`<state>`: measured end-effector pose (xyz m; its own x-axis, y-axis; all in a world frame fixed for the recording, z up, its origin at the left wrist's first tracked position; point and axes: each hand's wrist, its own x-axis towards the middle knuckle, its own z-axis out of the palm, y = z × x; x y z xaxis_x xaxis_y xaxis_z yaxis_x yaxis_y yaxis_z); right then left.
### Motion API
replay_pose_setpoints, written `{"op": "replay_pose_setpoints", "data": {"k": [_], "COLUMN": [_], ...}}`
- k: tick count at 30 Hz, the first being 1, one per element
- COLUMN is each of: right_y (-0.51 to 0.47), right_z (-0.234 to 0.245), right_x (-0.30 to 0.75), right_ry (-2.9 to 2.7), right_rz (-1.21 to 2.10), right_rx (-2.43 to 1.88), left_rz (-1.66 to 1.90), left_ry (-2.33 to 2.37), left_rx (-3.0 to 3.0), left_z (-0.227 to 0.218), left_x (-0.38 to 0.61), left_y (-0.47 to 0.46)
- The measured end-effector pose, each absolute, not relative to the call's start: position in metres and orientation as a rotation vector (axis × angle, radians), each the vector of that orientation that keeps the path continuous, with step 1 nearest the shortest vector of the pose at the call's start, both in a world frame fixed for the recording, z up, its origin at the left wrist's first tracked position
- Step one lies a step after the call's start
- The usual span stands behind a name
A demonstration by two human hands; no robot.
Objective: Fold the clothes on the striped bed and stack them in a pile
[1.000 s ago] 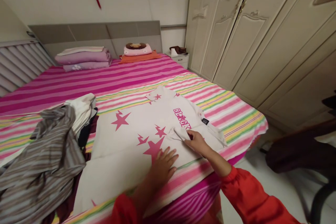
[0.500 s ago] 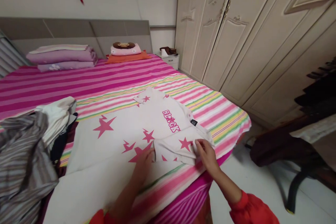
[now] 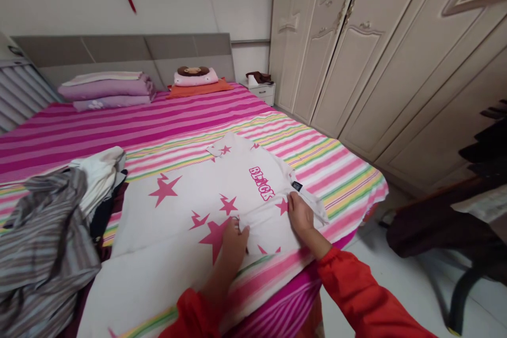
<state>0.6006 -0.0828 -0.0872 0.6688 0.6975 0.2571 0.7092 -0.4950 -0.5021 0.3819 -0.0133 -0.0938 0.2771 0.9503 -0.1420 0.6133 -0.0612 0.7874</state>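
From where I stand, the shirt looks light and limp, best taken by its sleeve, which left hand and right hand pinch narrowly.

Light is soft (shadows faint), dimmer at right, with edges stretched.

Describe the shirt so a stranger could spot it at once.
Find the bed, then its near side. There the white shirt lies spread beneath the left hand and right hand. Unlike the heaped clothes beside it, it bears pink stars and lettering.
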Motion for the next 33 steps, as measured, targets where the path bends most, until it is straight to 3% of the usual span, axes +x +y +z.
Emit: {"op": "replay_pose_setpoints", "data": {"k": [4,8,16,28,33], "right_y": [-0.078,-0.081,-0.092,-0.088,-0.079], "right_z": [-0.085,-0.086,-0.120,-0.125,-0.115], "right_x": [0.602,0.563,0.541,0.584,0.572], "right_ry": [-1.073,-1.287,-1.718,-1.678,-1.629], "right_rz": [-0.070,-0.279,-0.197,-0.234,-0.176], "right_rx": [-2.335,-2.115,-2.084,-2.208,-2.258], "left_rz": [0.645,0.927,0.645,0.501,0.557], "left_ry": [1.469,1.052,0.982,1.686,2.009], "left_rx": [1.980,2.443,2.860,2.749,2.583], "left_z": [-0.093,-0.098,-0.125,-0.105,-0.097], "left_x": [0.370,0.383,0.371,0.127,0.127], "left_y": [-0.024,-0.036,-0.032,0.034,0.047]}}
